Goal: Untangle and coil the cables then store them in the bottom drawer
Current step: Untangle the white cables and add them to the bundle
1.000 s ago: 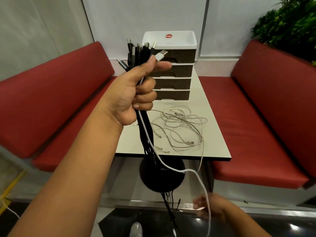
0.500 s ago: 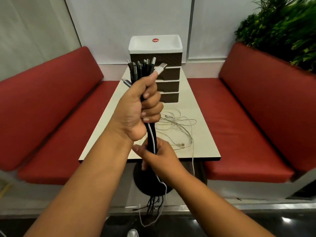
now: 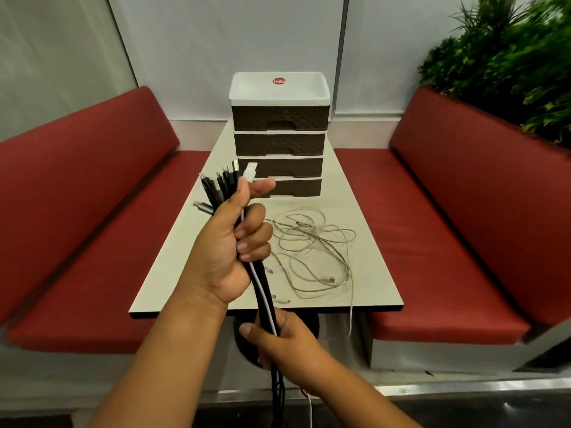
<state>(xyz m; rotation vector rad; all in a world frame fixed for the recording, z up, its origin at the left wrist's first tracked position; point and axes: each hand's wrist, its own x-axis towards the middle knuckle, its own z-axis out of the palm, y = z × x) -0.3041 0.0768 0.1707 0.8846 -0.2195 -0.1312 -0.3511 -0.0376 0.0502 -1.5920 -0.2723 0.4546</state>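
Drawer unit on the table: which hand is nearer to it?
Left. The left hand grips the cable bundle just before the drawer unit; the right hand grips it lower, below the table edge.

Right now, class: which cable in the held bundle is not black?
The white cable, running down the front of the bundle; every other one in it is black.

Pale surface (image 3: 364, 217) with dark edge, between two red padded benches: one at left (image 3: 86, 193), one at right (image 3: 463, 205). Green leafy plant (image 3: 506, 63) behind the right bench's backrest. Light wall panels (image 3: 228, 38) at back. Round black base (image 3: 247, 341) under the surface.
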